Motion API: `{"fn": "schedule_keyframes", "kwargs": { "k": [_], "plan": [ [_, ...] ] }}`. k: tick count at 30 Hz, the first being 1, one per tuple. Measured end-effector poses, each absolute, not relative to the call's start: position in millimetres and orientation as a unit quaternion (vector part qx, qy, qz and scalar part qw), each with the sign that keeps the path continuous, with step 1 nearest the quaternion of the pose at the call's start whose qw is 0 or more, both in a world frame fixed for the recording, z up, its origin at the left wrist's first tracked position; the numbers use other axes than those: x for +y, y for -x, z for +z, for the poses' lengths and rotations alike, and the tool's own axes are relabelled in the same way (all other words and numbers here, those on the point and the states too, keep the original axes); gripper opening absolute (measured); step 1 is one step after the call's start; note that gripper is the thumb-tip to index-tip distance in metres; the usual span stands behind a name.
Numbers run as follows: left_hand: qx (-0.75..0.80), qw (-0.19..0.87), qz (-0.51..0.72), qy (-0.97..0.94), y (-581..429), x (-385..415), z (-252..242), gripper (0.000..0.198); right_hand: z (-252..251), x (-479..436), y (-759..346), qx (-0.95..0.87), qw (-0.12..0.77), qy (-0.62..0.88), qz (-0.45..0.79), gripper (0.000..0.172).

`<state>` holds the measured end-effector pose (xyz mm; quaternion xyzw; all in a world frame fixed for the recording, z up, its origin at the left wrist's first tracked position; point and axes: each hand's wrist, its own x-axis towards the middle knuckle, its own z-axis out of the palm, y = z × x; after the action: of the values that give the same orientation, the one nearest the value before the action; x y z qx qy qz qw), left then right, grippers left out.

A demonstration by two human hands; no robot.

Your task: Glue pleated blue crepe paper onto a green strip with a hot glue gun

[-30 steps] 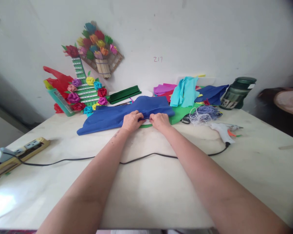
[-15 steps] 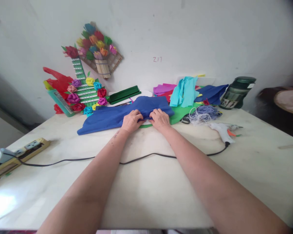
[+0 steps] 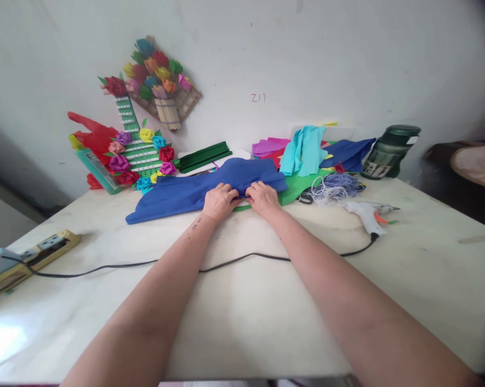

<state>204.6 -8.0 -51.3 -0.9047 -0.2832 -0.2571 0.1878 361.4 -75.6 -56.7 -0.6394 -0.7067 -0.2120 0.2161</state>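
Observation:
A long sheet of blue crepe paper point(image 3: 173, 196) lies across the far middle of the pale table point(image 3: 242, 312). My left hand point(image 3: 219, 201) and my right hand point(image 3: 262, 196) sit side by side on its near edge, fingers curled and pinching the paper. The two hands nearly touch each other. A green sheet point(image 3: 297, 186) pokes out from under the blue paper to the right of my right hand.
A white glue gun point(image 3: 363, 214) lies at the right, its black cord point(image 3: 145, 263) crossing under my arms to a power strip point(image 3: 28, 260) at the left. A bundle of pale string point(image 3: 335, 187), coloured paper sheets point(image 3: 302, 150), a green jar point(image 3: 390, 152) and paper-flower crafts point(image 3: 141, 156) line the wall.
My hands have drawn closer together on the blue paper's edge, gathering it slightly. The view has shifted a little.

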Motion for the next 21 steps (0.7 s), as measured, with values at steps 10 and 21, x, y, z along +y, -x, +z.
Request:
{"fn": "schedule_keyframes", "kwargs": {
  "k": [10, 21],
  "plan": [
    [-0.280, 0.191, -0.247, 0.908, -207, -6, -53, 0.030, -48, -82, -396, -0.674, 0.305, 0.669, -0.064, 0.015],
    [-0.269, 0.193, -0.244, 0.911, -205, -4, -54, 0.030, -50, -84, -400, -0.718, 0.190, 0.655, -0.138, 0.016]
  ]
}}
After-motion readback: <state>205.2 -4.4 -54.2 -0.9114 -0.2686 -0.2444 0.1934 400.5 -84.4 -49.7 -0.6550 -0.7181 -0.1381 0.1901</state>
